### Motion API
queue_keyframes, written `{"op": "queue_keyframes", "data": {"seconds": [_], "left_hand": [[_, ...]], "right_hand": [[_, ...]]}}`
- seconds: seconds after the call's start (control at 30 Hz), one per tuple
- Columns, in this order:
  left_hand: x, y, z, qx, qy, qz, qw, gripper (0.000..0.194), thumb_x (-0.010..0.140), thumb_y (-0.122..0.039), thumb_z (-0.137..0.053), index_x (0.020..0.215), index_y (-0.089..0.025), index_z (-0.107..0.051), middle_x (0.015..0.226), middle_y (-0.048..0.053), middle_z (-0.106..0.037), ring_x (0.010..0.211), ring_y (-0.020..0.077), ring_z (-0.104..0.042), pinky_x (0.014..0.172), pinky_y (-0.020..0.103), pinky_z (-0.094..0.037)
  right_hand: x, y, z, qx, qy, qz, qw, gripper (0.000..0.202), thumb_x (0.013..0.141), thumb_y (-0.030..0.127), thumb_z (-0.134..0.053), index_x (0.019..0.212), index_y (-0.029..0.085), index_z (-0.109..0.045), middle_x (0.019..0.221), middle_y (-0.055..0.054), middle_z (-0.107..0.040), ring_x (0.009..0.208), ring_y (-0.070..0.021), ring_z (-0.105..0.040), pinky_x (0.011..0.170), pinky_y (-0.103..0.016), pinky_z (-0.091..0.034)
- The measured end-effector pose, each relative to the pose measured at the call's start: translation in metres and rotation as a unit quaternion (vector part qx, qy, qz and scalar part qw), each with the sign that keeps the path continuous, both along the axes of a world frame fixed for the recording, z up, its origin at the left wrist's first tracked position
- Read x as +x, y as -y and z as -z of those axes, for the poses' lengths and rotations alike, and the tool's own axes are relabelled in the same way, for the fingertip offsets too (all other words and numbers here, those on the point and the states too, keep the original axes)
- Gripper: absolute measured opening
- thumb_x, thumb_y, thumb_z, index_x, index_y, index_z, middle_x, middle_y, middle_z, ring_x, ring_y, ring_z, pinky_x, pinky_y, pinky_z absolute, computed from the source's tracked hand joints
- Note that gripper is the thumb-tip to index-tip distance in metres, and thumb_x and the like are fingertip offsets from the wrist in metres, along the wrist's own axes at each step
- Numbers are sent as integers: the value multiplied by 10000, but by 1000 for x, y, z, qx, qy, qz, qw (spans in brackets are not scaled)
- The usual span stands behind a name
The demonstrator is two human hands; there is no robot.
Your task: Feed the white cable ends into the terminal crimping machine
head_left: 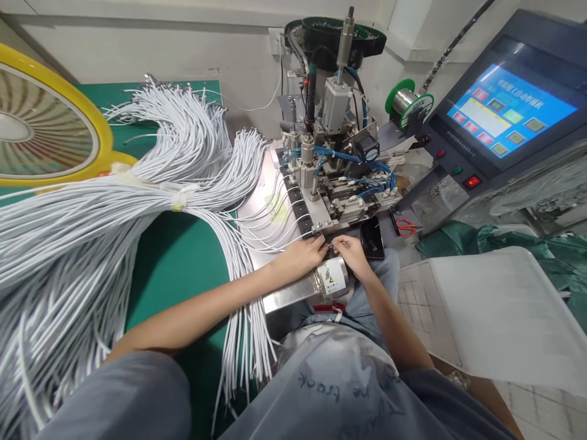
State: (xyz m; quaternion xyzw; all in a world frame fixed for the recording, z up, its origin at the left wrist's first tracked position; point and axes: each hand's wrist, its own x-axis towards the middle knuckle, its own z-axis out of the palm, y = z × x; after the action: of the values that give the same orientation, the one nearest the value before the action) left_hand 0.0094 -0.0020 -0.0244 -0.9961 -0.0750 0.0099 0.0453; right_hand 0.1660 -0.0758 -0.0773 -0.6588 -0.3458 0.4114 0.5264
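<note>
Nearest me, two bare hands worked above one seated lap. The right hand (pixel 352 253) was drawn narrow, thumb and finger closed on one small metallic piece (pixel 331 245), too tiny to make out clearly. The left hand (pixel 308 252) lay with its fingers close together at the front edge of the machine (pixel 332 159); I couldn't tell whether it gripped anything. Just below them sat one silvery cylinder (pixel 334 278) with a pale label. The white cables (pixel 82 211), far too many to count, were slim, smooth and round, massed over the green table (pixel 167 263) on the left, with one pale tie (pixel 179 199) plainly cinching a bundle. Several single ones curved apart to the machine's left side, across a light sheet (pixel 270 205). To the right were one shallow black tray (pixel 372 238), its contents unclear, one pair of red-handled scissors (pixel 407 227) and one large whitish panel (pixel 509 311). Farther off stood one yellow-rimmed fan (pixel 50 122), one lit screen (pixel 511 113) and one green-flanged spool (pixel 406 101) wound with silvery wire. At the back, one dark round bowl (pixel 337 30) held small bits I couldn't name.
</note>
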Motion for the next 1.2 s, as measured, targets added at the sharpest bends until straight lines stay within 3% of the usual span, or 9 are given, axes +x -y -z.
{"op": "queue_keyframes", "data": {"seconds": [0.3,0.53,0.7,0.8,0.83,0.9,0.97,1.03,1.2], "left_hand": [[-1,-1,-2,-8,13,-4,1000,316,838,-53,-406,1117,-73,-554,947,125,-560,798,200,-609,625,284,-484],[-7,2,-28,-52,-23,-96,994,216,750,-10,-439,726,-100,-634,708,95,-616,674,208,-614,572,302,-454],[-9,2,-27,-48,-22,-109,993,237,759,-7,-415,742,-97,-633,739,98,-609,645,183,-609,518,268,-404],[-9,2,-24,-31,-15,-146,989,235,773,-9,-401,751,-83,-623,794,127,-609,647,202,-617,499,273,-381],[-10,2,-23,-26,-15,-163,986,237,777,-6,-396,778,-75,-622,801,138,-611,658,213,-622,497,275,-377],[-10,3,-22,-18,-14,-188,982,253,792,-1,-381,857,-57,-619,809,156,-618,695,236,-630,508,277,-374],[-11,4,-21,-17,-17,-192,981,276,810,-1,-361,909,-50,-613,828,171,-626,735,246,-633,526,278,-377],[-10,5,-20,-17,-21,-189,982,293,815,7,-342,911,-51,-612,834,175,-632,750,243,-633,535,275,-374],[-9,4,-17,-26,-9,-195,980,275,819,0,-353,836,-63,-621,818,167,-642,736,234,-629,534,273,-358]], "right_hand": [[3,-1,-5,-12,6,-40,999,227,656,398,-576,644,174,-549,527,33,-494,488,-99,-435,462,-222,-322],[3,-6,-1,-8,36,-86,996,302,711,455,-504,560,207,-421,474,70,-353,451,-88,-331,461,-220,-292],[1,13,-15,12,116,21,993,233,771,376,-451,609,209,-436,550,37,-396,549,-123,-375,524,-240,-310],[-27,44,-31,50,195,103,974,204,822,329,-427,687,198,-505,588,23,-449,559,-127,-399,551,-251,-321],[-40,54,-35,50,195,75,977,202,823,322,-441,699,194,-535,586,18,-477,554,-128,-420,551,-252,-330],[-71,69,-38,19,152,-66,986,197,805,308,-487,678,190,-581,556,17,-519,528,-126,-452,543,-252,-346],[-100,77,-34,-19,87,-209,974,206,793,294,-507,644,189,-601,545,14,-557,520,-126,-479,538,-248,-357],[-122,77,-26,-38,34,-296,954,214,787,298,-515,631,184,-606,557,11,-573,532,-125,-489,542,-245,-363],[-148,70,-9,-61,-66,-308,947,161,743,281,-539,639,167,-584,565,23,-533,533,-105,-456,543,-233,-362]]}}
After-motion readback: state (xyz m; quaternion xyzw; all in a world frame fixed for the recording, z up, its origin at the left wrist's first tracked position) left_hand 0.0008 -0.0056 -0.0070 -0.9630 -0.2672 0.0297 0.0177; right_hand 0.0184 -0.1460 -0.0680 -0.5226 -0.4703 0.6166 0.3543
